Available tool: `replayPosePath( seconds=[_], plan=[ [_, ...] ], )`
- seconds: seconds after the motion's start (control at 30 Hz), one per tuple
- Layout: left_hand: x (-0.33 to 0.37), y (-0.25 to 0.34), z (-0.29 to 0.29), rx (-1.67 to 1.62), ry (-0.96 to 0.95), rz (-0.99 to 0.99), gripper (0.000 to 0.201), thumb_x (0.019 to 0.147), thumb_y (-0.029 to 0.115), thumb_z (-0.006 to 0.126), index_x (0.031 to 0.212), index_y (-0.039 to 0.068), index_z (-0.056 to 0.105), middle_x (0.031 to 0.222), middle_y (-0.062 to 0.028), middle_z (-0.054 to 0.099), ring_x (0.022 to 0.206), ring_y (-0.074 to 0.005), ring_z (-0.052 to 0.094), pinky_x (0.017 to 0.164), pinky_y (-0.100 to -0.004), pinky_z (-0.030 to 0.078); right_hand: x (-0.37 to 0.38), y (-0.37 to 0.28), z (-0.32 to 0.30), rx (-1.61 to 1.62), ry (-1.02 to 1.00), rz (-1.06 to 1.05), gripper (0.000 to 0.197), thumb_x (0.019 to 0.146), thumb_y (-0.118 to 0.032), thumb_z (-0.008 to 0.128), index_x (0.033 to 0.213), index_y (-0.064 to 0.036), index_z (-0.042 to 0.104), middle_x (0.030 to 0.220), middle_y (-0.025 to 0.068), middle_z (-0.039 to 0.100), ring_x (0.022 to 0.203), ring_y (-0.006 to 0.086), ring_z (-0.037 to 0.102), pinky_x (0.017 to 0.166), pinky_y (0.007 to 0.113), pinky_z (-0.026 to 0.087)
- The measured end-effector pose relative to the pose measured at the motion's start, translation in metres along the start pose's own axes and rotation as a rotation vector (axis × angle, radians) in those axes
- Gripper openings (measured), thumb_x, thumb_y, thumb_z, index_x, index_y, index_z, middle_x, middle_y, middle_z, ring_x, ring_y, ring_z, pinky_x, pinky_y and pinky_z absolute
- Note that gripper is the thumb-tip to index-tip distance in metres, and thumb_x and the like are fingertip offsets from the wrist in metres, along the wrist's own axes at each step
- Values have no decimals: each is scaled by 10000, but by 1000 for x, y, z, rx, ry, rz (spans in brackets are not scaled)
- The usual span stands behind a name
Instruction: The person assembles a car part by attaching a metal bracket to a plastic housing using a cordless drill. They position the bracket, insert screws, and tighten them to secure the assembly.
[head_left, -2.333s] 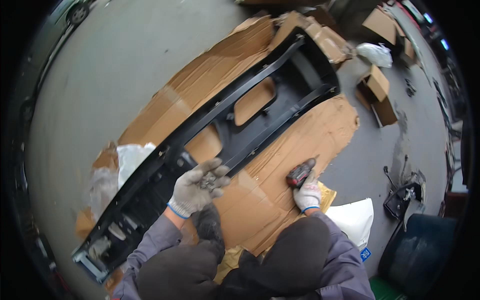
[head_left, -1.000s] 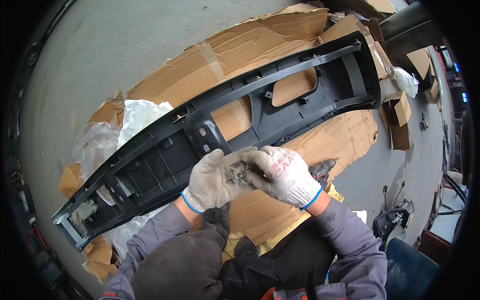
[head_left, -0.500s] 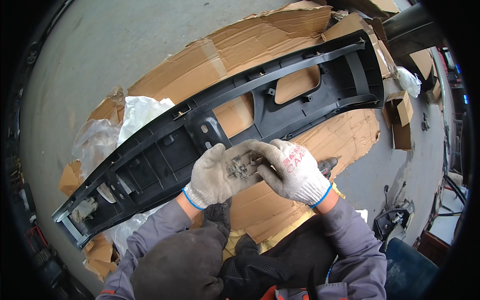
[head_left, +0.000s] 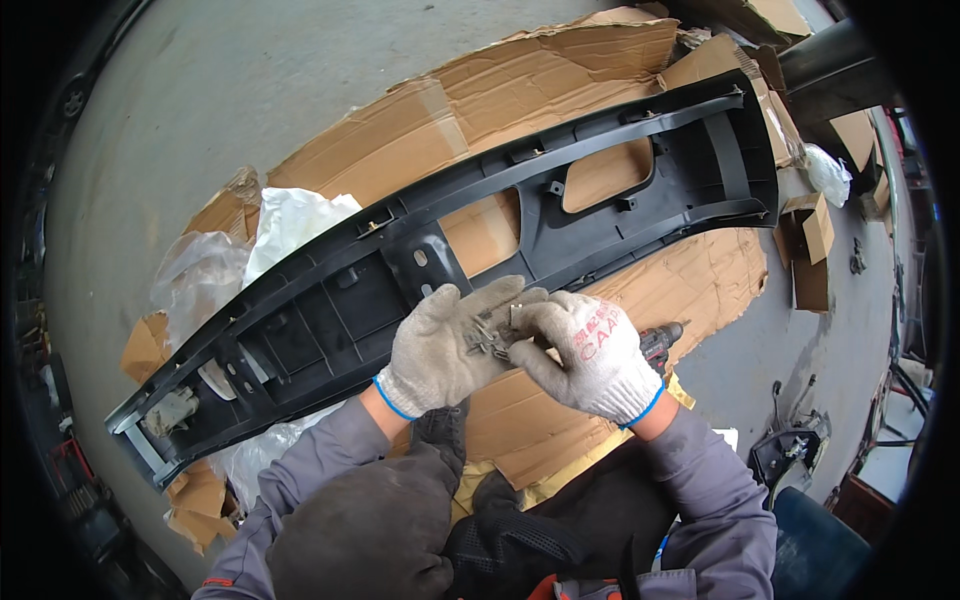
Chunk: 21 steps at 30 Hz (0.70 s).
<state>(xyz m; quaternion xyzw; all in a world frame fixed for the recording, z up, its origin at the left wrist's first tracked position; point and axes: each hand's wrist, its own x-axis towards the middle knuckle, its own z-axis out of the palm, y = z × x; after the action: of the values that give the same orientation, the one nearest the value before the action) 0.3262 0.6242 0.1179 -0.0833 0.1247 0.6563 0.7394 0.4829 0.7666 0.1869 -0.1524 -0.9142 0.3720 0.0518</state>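
My left hand point(head_left: 438, 345), in a soiled white knit glove with a blue cuff, is cupped palm up. In its palm lies a heap of small grey metal clips point(head_left: 488, 335). My right hand point(head_left: 590, 352), gloved alike, is over the edge of that palm with thumb and fingers drawn together. A small bright metal clip shows at its fingertips. Just beyond both hands lies a long black plastic vehicle panel point(head_left: 590, 245), its ribbed inner side up, with rectangular openings and several small metal clips along its far edge.
Flattened cardboard point(head_left: 385, 130) lies under the panel. A cordless drill point(head_left: 657, 342) rests right of my right hand. Clear plastic wrap point(head_left: 200, 278) and a white sheet point(head_left: 295, 228) are at the left. An open cardboard box point(head_left: 807, 250) and a dark part point(head_left: 795, 445) are on the floor at right.
My right fingers have shifted slightly over the left palm and come closer together, with a small clip now showing at their tips. The view has shifted a little, revealing more of the drill.
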Motion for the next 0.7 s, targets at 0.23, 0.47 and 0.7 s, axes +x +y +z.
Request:
replayPosePath(
  seconds=[0.23, 0.47, 0.7],
  plan=[
    [-1, -1, -1, -39, 37, -13, 889, 979, 642, 575, 1526, -41, 420, 1492, -226, 523, 1399, -356, 492, 1211, -540, 346, 2, 6, 2, 1, 21, -40, 367, 861, -136, 718, 1210, -54, 640, 954, 156, 675, 883, 375, 681, 744, 461, 555],
    [-3, 0, 7, 28, 48, -18, 957, 964, 711, 544, 1535, -43, 401, 1508, -237, 502, 1387, -367, 500, 1207, -543, 356, 7, 6, 6, -92, -26, -115, 431, 850, -154, 745, 1252, -49, 632, 968, 150, 683, 888, 363, 682, 744, 458, 553],
    [-2, 0, 2, -11, 29, -20, 940, 977, 714, 517, 1522, -46, 423, 1495, -242, 516, 1348, -368, 525, 1186, -538, 378, 7, 8, 7, -88, -21, -125, 391, 850, -172, 751, 1215, -64, 663, 976, 129, 691, 911, 355, 681, 754, 452, 557]
  ],
)
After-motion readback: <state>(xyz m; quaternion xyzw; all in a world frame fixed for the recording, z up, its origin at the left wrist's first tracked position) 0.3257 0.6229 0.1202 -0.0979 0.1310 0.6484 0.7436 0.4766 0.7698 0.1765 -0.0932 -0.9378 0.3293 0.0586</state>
